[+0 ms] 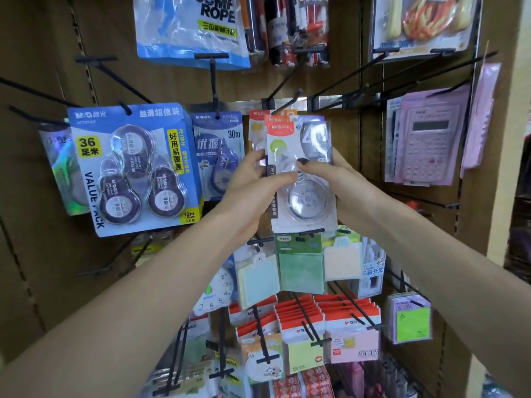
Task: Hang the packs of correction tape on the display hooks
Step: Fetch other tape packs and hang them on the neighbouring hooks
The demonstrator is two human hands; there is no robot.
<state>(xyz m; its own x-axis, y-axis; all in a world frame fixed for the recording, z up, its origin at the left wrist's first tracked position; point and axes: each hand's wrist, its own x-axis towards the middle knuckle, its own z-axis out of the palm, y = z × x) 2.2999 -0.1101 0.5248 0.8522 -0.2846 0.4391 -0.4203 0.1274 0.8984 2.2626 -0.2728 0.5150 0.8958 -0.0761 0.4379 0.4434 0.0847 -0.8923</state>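
Far left: blue M&G value pack point(135, 168) of three correction tapes hangs on its hook, with a smaller 30m correction tape pack point(219, 153) hanging just right of it. My left hand point(253, 193) is up at the centre hook, fingers point(283, 177) curled round the left edge of the white correction tape pack point(301, 173) with the red M&G header, thumb pressed across its front. The pack is upright, its top right at the tip of the black display hook point(283, 106); can't tell if the hole is on the hook. Another red-header pack point(257, 122) sits just behind it. My right hand point(342, 179) grips the same pack's right edge, dark-nailed thumb on the blister. Far right: pink calculator point(425, 145) hanging in its pack.
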